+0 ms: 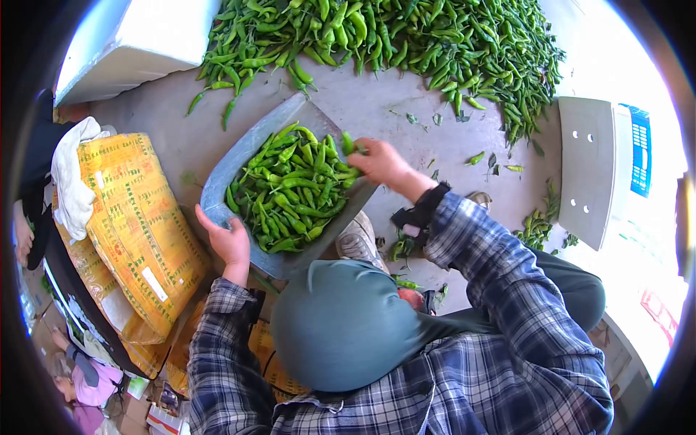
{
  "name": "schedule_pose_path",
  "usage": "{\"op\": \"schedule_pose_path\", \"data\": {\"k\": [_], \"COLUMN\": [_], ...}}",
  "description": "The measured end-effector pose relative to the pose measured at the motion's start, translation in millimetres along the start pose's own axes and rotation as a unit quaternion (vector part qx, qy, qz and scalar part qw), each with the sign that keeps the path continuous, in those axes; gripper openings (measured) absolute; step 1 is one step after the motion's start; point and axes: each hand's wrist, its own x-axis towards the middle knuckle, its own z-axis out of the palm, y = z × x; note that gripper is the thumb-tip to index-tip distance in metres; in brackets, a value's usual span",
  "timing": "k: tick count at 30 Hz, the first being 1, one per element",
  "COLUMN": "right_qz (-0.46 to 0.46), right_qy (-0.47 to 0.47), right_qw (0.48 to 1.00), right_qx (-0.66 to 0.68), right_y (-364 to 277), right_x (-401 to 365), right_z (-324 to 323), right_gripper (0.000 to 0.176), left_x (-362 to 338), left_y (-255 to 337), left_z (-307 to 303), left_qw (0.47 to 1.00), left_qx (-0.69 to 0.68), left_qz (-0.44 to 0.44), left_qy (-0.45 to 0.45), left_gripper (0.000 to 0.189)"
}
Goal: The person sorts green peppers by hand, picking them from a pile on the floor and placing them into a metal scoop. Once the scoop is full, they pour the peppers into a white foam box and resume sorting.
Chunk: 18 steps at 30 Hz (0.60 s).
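- 1 grey scoop (299, 110), shallow, set at an angle in front of the person; whether it rests on the floor (406, 145) cannot be told.
- Green peppers (293, 192), a loose batch, filling the scoop's middle and reaching towards its left and right edges — far and near corners bare.
- 1 left hand (226, 246), closed on the scoop's left edge, thumb to the inner side.
- 1 right hand (383, 163), above the scoop's right edge, fingertips pinching 1 single pepper (348, 142).
- 1 large pepper heap (449, 47), spread along the floor's far edge, beyond the scoop.
- 1 white box (145, 54), floor's far left corner, beside the heap.
- Yellow-taped cartons (148, 235), left of the scoop; white cloth (72, 177) draped over their left edge.
- 1 white panel (589, 174), 4 holes visible, floor's right edge — blue crate (639, 148) just beyond.
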Motion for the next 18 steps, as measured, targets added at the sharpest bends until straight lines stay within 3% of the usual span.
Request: {"op": "schedule_pose_path", "data": {"k": [4, 6, 11, 14, 18], "right_qz": [-0.159, -0.212, -0.253, -0.296, -0.162], "right_qy": [-0.070, -0.085, -0.162, -0.153, -0.134], "right_qw": [0.968, 0.958, 0.926, 0.921, 0.972], "right_qx": [-0.181, -0.172, -0.229, -0.202, -0.109], "right_y": [-18.5, -14.6, -11.1, 3.4, -8.6], "right_x": [-18.3, -21.7, -38.1, -33.4, -22.3], "right_z": [58.6, 79.9, 91.8, 92.0, 80.4], "right_gripper": [0.045, 0.047, 0.035, 0.030, 0.019], "left_x": [-0.8, 0.7, 0.0, 0.4, 0.6], "left_y": [3.1, 2.3, 2.1, -2.8, -7.4], "left_z": [-2.9, -2.8, -0.8, 0.5, 0.9], "left_qw": [0.998, 0.997, 0.999, 0.999, 0.999], "left_qx": [-0.036, -0.055, -0.035, -0.031, -0.034], "left_qz": [-0.045, -0.048, -0.030, -0.020, -0.025], "left_qy": [-0.032, -0.034, -0.012, 0.005, -0.001], "left_gripper": [0.073, 0.073, 0.074, 0.076, 0.075]}}
